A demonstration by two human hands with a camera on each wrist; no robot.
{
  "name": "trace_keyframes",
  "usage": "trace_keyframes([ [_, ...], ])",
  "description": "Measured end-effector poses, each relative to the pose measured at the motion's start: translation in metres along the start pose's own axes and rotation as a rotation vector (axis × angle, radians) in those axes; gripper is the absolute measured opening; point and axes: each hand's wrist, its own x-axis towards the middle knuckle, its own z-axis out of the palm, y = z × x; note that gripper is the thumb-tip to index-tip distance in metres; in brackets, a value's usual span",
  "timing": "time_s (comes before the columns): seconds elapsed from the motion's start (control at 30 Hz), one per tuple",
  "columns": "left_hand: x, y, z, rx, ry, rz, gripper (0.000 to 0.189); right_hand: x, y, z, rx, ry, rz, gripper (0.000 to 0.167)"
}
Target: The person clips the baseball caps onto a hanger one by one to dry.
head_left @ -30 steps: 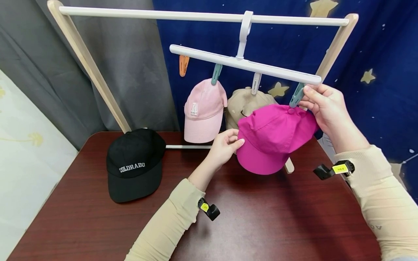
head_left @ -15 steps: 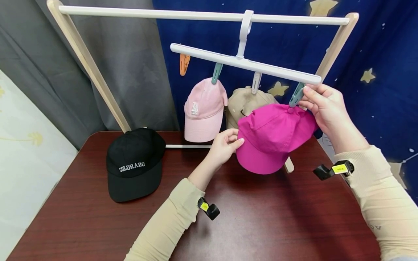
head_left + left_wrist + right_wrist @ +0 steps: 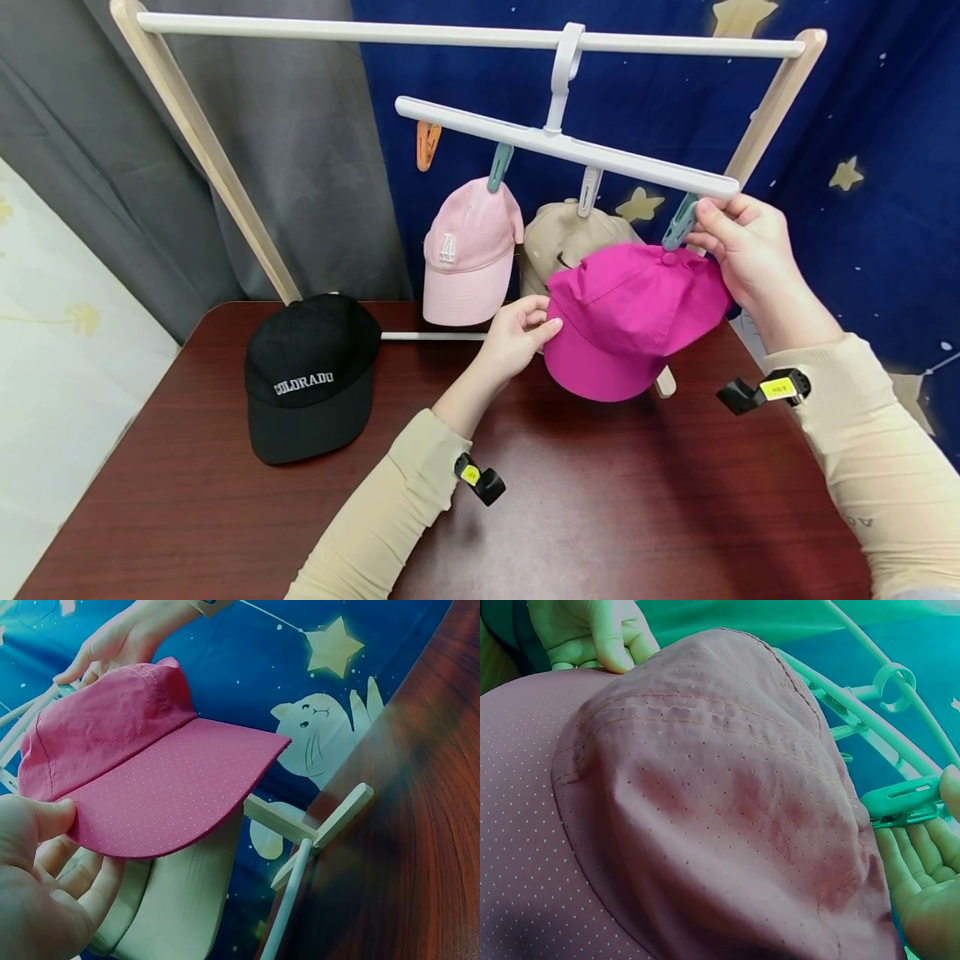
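A magenta cap (image 3: 630, 312) is held up at the right end of the white hanger (image 3: 562, 143). My left hand (image 3: 517, 337) pinches the cap's edge at the side of its brim, thumb on top. My right hand (image 3: 750, 246) pinches a teal clip (image 3: 681, 221) hanging from that end. In the right wrist view the lower end of the clip (image 3: 904, 802) meets the crown's top edge; whether it bites the fabric I cannot tell. A pink cap (image 3: 471, 254) hangs from another teal clip (image 3: 499, 168), and a beige cap (image 3: 573, 229), partly hidden behind the magenta one, from a white clip (image 3: 588, 192).
An orange clip (image 3: 427, 147) dangles at the hanger's left end. Above, the hanger's hook sits on the white bar (image 3: 337, 32) of a wooden-legged rack. A black cap (image 3: 309, 379) lies on the dark wooden table (image 3: 585, 500) at the left, near the rack's left leg (image 3: 217, 158).
The magenta cap has dipped very slightly, and the teal clip in my right hand has tilted a little. The hanger's left end has shifted slightly up and right. My left hand keeps its grip.
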Motion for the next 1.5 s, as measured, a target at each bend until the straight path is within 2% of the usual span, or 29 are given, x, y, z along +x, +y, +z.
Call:
trace_keyframes([
  [0.33,-0.0001,0.0036,0.0023,0.011,0.001,-0.007,0.021,-0.0007,-0.0016,0.0021,-0.021,0.037,0.011,0.014],
  [0.57,-0.0002,0.0053,0.0048,0.044,0.024,0.030,0.022,0.0008,-0.0023,0.0011,-0.035,0.041,0.017,0.014],
  [0.97,0.0003,0.0060,0.0063,0.044,0.038,0.059,0.020,0.0005,-0.0039,0.0003,-0.043,0.044,0.040,0.012],
  [1.5,0.0007,0.0040,0.0086,0.051,0.037,0.021,0.020,-0.0017,-0.0037,-0.0039,0.010,0.007,0.047,0.011],
])
